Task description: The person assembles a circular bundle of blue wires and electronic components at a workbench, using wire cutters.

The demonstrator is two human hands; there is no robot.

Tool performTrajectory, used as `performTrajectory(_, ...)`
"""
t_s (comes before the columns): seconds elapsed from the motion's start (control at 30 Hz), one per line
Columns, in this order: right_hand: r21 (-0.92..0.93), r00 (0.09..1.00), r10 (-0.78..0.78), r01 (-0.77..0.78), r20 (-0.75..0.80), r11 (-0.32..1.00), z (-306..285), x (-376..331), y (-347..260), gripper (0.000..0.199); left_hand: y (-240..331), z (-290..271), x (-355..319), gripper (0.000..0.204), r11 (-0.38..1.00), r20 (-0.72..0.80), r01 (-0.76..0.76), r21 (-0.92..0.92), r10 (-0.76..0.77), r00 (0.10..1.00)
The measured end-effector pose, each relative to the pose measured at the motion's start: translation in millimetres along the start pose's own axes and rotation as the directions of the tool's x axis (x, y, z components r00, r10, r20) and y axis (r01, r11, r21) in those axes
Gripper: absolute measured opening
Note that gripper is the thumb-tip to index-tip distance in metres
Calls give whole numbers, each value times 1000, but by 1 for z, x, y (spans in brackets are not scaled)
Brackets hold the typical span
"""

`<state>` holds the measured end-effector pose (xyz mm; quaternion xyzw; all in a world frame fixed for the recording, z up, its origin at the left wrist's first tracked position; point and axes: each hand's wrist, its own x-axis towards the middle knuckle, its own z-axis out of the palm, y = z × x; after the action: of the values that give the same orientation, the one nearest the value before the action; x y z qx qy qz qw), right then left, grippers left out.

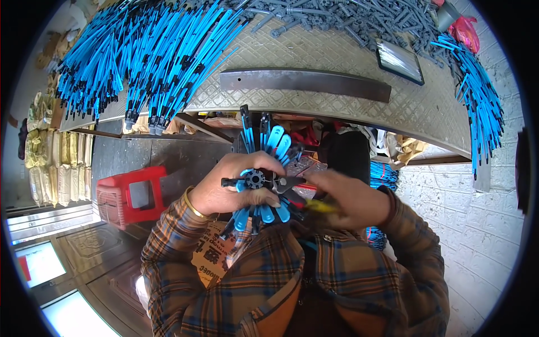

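Note:
My left hand (233, 173) is wrapped round a black round notched hub (255, 179) held in front of my chest. Flat blue strips with black ends (275, 138) fan out from it above and below my fingers. Closed on the handles of a pair of pliers (314, 205), red and yellow, is my right hand (351, 197), slightly blurred. The metal jaws meet the hub's right side near my left fingertips. Whether they grip a part there is too small to tell.
On the patterned table (309, 48) lie a dark metal bar (306, 82), a flat dark-framed device (400, 60), piles of blue rods (151, 50) and grey plastic pieces (342, 19). A red plastic stool (132, 194) stands at left, near stacked sacks (59, 157).

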<state>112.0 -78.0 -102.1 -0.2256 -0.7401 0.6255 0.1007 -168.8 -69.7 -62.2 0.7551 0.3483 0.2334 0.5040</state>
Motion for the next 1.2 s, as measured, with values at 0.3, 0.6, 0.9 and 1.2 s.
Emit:
performTrajectory(0.3, 863, 962, 97, -270, 254, 426, 27, -7, 49, 67, -3, 1, 8, 38, 988, 73, -147, 35, 145, 987)
performTrajectory(0.6, -356, 973, -168, 102, -160, 929, 4, -7, -5, 63, 1, 0, 4, 51, 998, 60, -30, 46, 27, 998)
performTrajectory(0.9, 889, 980, 36, -192, 195, 415, 60, -13, 100, 42, 3, 4, 11, 53, 984, 200, -164, 66, 148, 969)
performTrajectory(1.2, 745, 908, 142, -405, 393, 530, -7, -14, 19, 39, 7, 10, 6, 52, 981, 178, -167, 100, 147, 973)
